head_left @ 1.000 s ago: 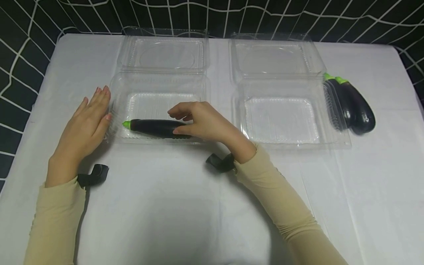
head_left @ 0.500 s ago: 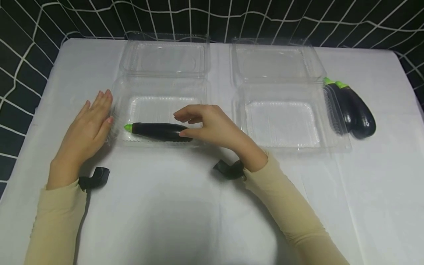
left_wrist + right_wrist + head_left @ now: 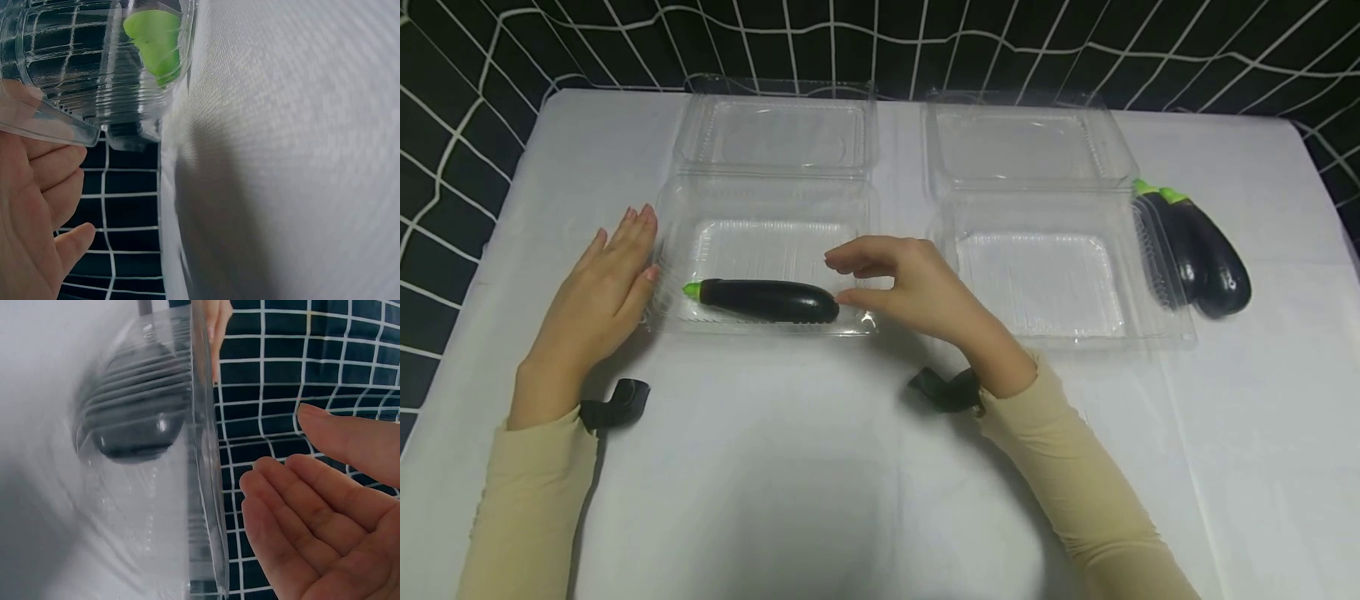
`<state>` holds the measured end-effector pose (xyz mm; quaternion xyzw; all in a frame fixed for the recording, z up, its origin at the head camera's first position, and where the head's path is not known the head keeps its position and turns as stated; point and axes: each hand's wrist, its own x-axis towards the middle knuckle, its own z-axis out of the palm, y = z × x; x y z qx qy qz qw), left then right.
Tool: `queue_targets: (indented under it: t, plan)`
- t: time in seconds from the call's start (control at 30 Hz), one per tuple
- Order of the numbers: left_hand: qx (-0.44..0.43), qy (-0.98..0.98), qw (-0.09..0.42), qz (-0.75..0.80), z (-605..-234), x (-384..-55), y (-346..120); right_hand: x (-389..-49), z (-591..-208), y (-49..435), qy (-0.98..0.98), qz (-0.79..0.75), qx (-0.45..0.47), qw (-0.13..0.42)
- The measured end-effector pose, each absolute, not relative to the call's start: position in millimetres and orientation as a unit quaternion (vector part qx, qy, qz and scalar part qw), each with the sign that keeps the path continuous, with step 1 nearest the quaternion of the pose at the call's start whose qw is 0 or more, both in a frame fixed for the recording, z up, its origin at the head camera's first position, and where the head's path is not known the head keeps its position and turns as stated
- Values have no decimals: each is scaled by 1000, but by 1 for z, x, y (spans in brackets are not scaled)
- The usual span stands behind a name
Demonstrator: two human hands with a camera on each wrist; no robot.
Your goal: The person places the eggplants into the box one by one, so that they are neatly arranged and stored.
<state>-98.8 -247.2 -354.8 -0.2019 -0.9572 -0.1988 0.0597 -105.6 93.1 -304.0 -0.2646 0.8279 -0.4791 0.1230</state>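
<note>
A dark eggplant (image 3: pixel 767 300) with a green stem end lies lengthwise along the near side of the left clear plastic clamshell box (image 3: pixel 775 196). My left hand (image 3: pixel 597 292) rests against that box's left rim, fingers straight; in the left wrist view the green stem (image 3: pixel 156 47) shows through the plastic wall. Just beyond the eggplant's thick end hovers my right hand (image 3: pixel 917 287), its fingers relaxed and thumb apart from them, holding nothing. Through the box wall in the right wrist view, the eggplant's rounded end (image 3: pixel 137 425) is visible, apart from my right fingers.
On the right stands a second open clamshell box (image 3: pixel 1037 283) with nothing in it. Two more eggplants (image 3: pixel 1206 250) lie beside its right wall, partly seen through the plastic. Both lids lean back toward the dark gridded cloth (image 3: pixel 895 50). White cloth (image 3: pixel 760 483) covers the table.
My right hand has let go of the eggplant's thick end and drawn off to the right. The eggplant stays in the left box. My left hand keeps its place at the rim.
</note>
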Motion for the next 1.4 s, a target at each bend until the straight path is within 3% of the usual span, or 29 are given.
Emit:
queue_targets:
  t: [1.4]
  plan:
    - [-203,-955,54,-211,-354,-98,-248,-99,-300,181,852,-502,-139,53]
